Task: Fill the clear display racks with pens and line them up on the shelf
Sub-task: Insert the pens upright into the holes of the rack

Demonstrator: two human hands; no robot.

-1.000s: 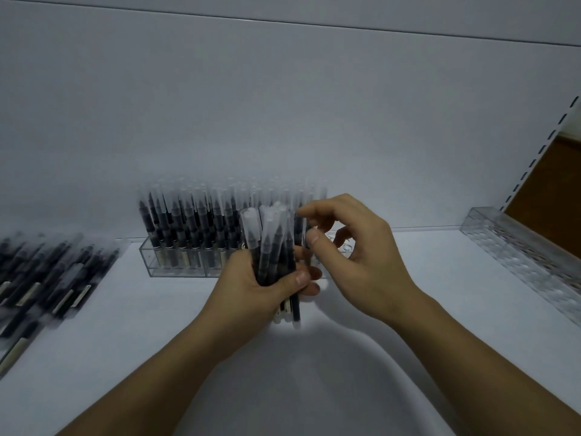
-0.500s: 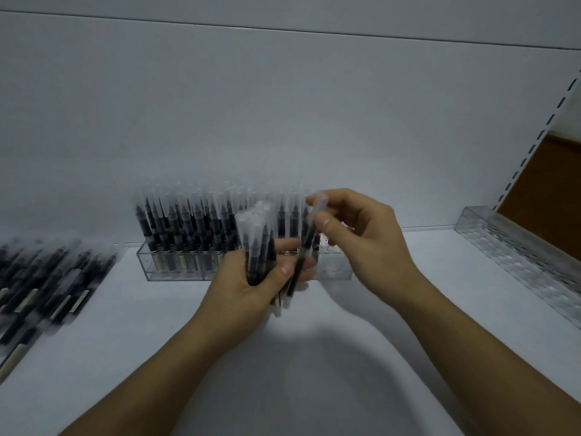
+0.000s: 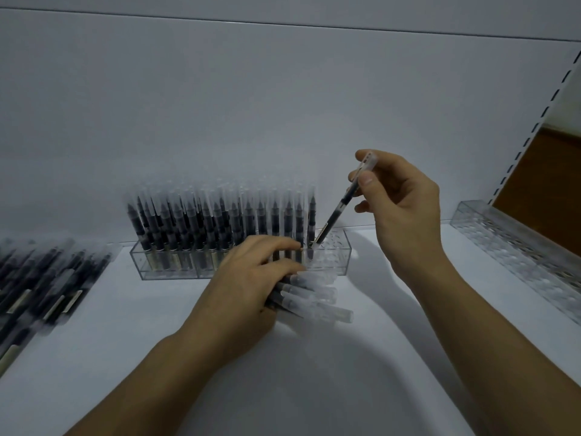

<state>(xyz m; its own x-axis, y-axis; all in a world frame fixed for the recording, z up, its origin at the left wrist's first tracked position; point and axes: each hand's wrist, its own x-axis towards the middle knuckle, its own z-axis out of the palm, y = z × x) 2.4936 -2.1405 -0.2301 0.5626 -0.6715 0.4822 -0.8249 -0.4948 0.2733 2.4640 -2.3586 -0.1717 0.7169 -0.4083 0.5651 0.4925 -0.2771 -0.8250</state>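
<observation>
**A:** What is farthest out at nine o'clock?

**B:** A heap of loose pens (image 3: 37, 287), lying flat on the white shelf (image 3: 314, 388). They are too blurred to count.

**A:** And next along?

**B:** The clear rack (image 3: 169, 269), standing against the back panel (image 3: 283, 105) at about ten o'clock from the left hand. The upright pens (image 3: 220, 221) fill it from its nine o'clock end most of the way across. Only the holes at its three o'clock end are bare.

**A:** What about the left hand?

**B:** The left hand (image 3: 248, 287) sits low on the shelf just in front of that rack, fingers curled round a bundle of pens (image 3: 317, 297). The frosted caps poke out past the fingertips toward three o'clock. The forefinger reaches up by the rack's front wall, but I cannot tell whether it touches.

**A:** And the right hand?

**B:** The right hand (image 3: 405, 209) is raised, at two o'clock from the left. Its thumb and forefinger pinch a single pen (image 3: 342, 202) near the cap, and the other fingers are loosely bent. That pen tilts, cap toward one o'clock and lower end toward seven. Its tip is at a hole just beside the last standing pen.

**A:** What is at far three o'clock?

**B:** A second clear rack (image 3: 518, 256), running along the shelf's edge, with a slotted upright (image 3: 534, 121) rising behind it toward twelve.
</observation>
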